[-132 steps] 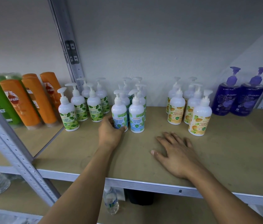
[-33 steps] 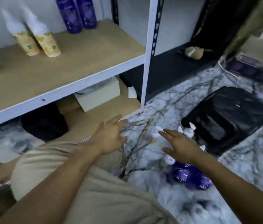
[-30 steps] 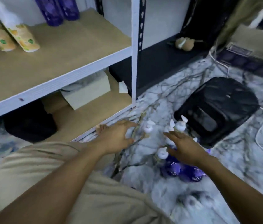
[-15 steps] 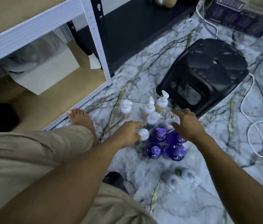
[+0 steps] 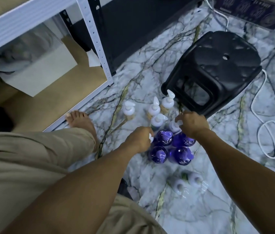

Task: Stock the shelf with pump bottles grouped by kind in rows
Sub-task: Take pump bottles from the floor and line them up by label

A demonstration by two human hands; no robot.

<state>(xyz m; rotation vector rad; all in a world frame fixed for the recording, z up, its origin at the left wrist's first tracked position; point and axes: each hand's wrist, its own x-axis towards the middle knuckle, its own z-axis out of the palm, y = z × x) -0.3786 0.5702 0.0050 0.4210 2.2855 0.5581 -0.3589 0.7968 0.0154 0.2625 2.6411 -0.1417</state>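
The left hand [image 5: 139,140] curled round a white pump top [image 5: 150,137]; the right hand [image 5: 193,124] gripped another white bottle [image 5: 174,126].

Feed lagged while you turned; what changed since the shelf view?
Both hands left the shelf and dropped to the floor: left hand grips one white pump bottle, right hand another white bottle. Purple bottles and black stool unmoved.

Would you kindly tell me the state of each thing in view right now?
purple pump bottles: four, upright on the floor.
free white pump bottles: four, upright, untouched.
left hand: fingers curled round left white bottle pump.
right hand: fingers curled round right white bottle pump.
wrapped bottles: two, sealed in plastic.
black stool: upright, unoccupied.
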